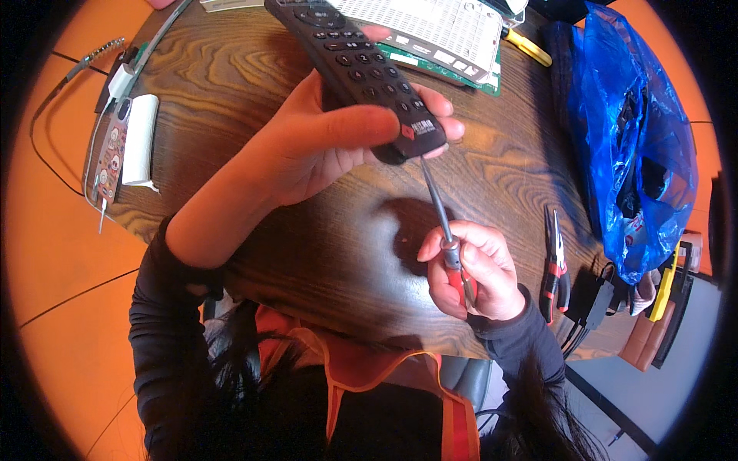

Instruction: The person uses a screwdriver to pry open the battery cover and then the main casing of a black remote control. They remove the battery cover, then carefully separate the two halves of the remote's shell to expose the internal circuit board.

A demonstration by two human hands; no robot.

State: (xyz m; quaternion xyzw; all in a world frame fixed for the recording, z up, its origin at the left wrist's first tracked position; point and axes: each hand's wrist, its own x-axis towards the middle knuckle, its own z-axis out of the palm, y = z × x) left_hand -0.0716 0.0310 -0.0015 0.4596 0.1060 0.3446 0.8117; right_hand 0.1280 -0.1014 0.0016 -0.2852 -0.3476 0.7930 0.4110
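Note:
A black remote control with rows of round buttons is raised above the wooden table, tilted, its lower end toward me. My left hand is closed around that lower end, thumb across the front and fingertips showing past the far edge. In my right hand is a screwdriver with a red handle and a metal shaft. The shaft points up and away, and its tip meets the bottom end of the remote. Whether the tip sits in a seam or only touches there, I cannot tell.
Long-nose pliers lie right of my right hand, beside a black adapter with cables. A blue plastic bag fills the right side. A white perforated panel on a green circuit board and a yellow-handled tool lie at the back.

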